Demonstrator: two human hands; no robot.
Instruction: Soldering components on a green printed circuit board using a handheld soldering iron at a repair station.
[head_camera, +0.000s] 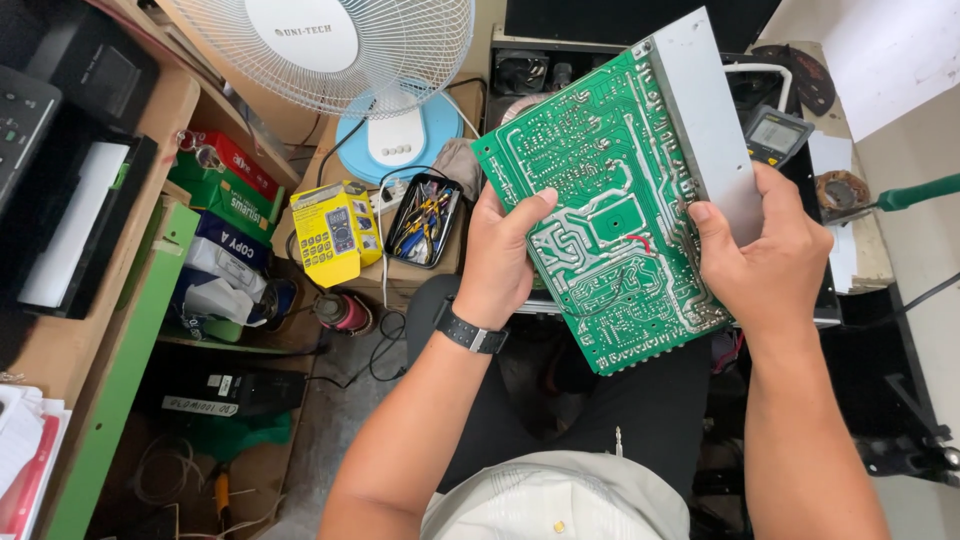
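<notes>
Both hands (500, 255) (765, 255) grip opposite edges of the green circuit board (600, 210).

Open air below the circuit board (610, 200), over the lap, between both forearms. Hemmed in left by a fan (330, 50), yellow meter box (328, 232) and parts tray (424, 220); right by a grey meter (775, 135) and green-handled tool (915, 193).
</notes>
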